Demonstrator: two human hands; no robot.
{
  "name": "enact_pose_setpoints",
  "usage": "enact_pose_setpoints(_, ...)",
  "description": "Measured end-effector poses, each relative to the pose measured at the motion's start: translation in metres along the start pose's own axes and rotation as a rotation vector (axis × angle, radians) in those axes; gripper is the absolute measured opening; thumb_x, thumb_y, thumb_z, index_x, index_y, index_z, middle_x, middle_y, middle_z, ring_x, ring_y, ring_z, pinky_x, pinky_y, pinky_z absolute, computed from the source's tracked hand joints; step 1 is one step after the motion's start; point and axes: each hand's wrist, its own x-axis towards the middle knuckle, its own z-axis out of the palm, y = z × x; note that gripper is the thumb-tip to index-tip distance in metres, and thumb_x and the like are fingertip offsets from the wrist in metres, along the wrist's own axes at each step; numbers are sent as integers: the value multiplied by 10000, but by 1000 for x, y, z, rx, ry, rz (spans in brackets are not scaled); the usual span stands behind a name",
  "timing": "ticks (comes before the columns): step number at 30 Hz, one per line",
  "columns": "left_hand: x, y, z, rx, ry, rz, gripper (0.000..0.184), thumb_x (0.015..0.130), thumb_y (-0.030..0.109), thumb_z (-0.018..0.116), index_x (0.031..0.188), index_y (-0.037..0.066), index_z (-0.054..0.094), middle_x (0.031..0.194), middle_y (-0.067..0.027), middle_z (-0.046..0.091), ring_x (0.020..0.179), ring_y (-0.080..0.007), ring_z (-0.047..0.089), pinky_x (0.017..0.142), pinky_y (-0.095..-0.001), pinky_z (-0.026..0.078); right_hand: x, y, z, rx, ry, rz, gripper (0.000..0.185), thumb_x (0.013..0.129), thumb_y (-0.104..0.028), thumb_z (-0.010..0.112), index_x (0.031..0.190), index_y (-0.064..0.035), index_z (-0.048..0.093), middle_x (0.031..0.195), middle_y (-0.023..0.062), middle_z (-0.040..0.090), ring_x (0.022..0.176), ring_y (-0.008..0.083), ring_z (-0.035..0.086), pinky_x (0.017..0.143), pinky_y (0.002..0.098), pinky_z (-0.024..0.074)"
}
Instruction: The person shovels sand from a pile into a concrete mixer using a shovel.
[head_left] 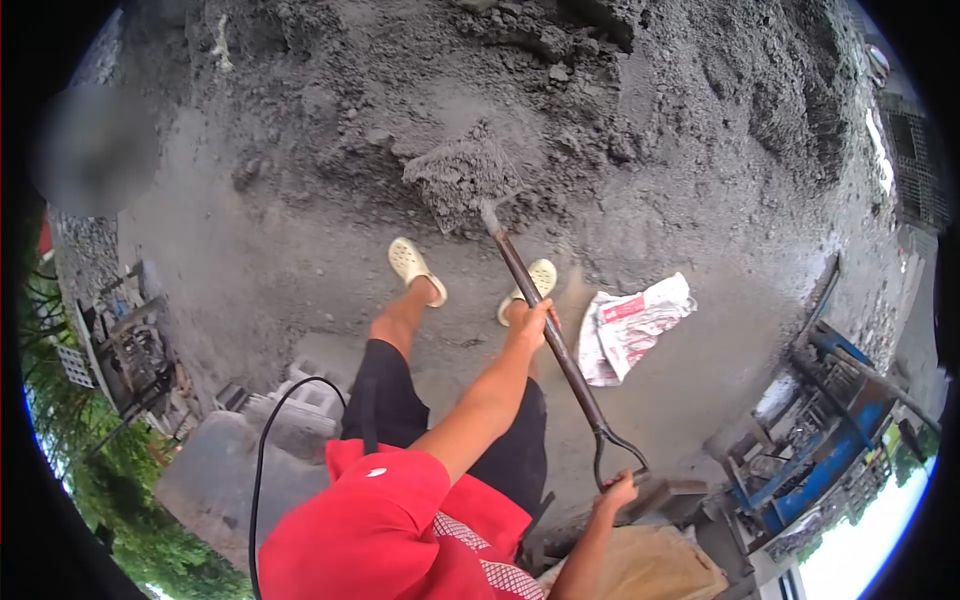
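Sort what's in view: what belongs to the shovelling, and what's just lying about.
In use:
shovel, gripped by left hand and right hand
heaped grey granular material, some on the shovel

Apparently just lying about:
white-and-red sack
blue metal frame

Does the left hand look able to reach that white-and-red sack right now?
Probably not: the left hand grips the shovel shaft, and the sack lies on the ground, though nothing covers it.
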Motion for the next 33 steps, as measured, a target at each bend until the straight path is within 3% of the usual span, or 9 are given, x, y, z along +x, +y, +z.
enact_pose_setpoints(7, -98, 137, -77, -360, 12, 34, 243, 847, 244, 556, 689, 76, 478, 589, -57, 481, 526, -185, 499, 514, -356, 463, -16, -15, 51, -44, -381, -180, 123, 701, -90, 517, 607, -76, 439, 508, 7, 405, 385, 110, 387, 360, 263, 329)
enact_pose_setpoints(10, -143, 233, -119, -488, -44, 302, 245, 852, 246, 553, 689, 81, 475, 593, -56, 474, 532, -185, 500, 532, -363, 466, -46, -55, 132, 56, -680, -386, 121, 696, -88, 518, 607, -77, 437, 503, 5, 401, 378, 103, 384, 360, 258, 330)
enact_pose_setpoints(17, -390, 424, -250, -737, 29, 967, 232, 777, 228, 497, 593, 106, 427, 533, -61, 451, 498, -210, 474, 526, -372, 453, -310, -141, 237, 112, -1327, -493, 84, 682, -93, 543, 741, -62, 490, 570, 27, 455, 443, 139, 444, 399, 281, 360)
enact_pose_setpoints(22, -570, 419, -330, -983, -63, 1465, 219, 739, 154, 555, 565, 144, 422, 540, 16, 439, 480, -105, 421, 550, -285, 421, -474, -181, 175, 210, -1826, -654, 191, 635, -40, 535, 812, -71, 470, 662, 27, 460, 552, 137, 464, 465, 286, 378)
enact_pose_setpoints(25, -630, 382, -373, -1239, -365, 1581, 119, 717, 98, 538, 626, 134, 471, 534, 50, 419, 481, -58, 411, 516, -236, 388, -540, -208, 111, 103, -1929, -1096, 147, 665, -64, 568, 781, -64, 478, 655, 28, 478, 553, 138, 465, 497, 287, 383)
enact_pose_setpoints(29, -629, 324, -424, -1337, -715, 1812, 33, 753, 82, 516, 728, 97, 531, 566, 40, 419, 513, -72, 420, 517, -244, 399, -577, -198, 81, 551, -2053, -1702, 230, 738, -190, 648, 689, -56, 468, 602, 31, 501, 532, 129, 455, 500, 270, 367)
enact_pose_setpoints(30, -629, 325, -429, -1311, -808, 1860, 25, 755, 82, 515, 738, 93, 529, 564, 39, 415, 512, -74, 417, 516, -248, 399, -582, -195, 77, 582, -2315, -1506, 207, 738, -159, 639, 707, -53, 464, 608, 27, 491, 541, 129, 455, 498, 268, 359)
enact_pose_setpoints(31, -626, 320, -428, -1284, -888, 1903, 18, 757, 83, 513, 748, 88, 528, 563, 38, 410, 512, -75, 414, 515, -251, 399, -575, -190, 85, 474, -2236, -1527, 202, 731, -147, 633, 712, -52, 455, 607, 27, 485, 533, 134, 449, 494, 266, 356)
enact_pose_setpoints(33, -615, 319, -422, -1391, -571, 1822, 26, 761, 89, 500, 776, 107, 513, 552, 45, 385, 482, -77, 385, 491, -249, 370, -563, -180, 91, 155, -2137, -1368, 156, 692, -91, 596, 718, -49, 448, 598, 30, 462, 523, 126, 434, 501, 252, 358)
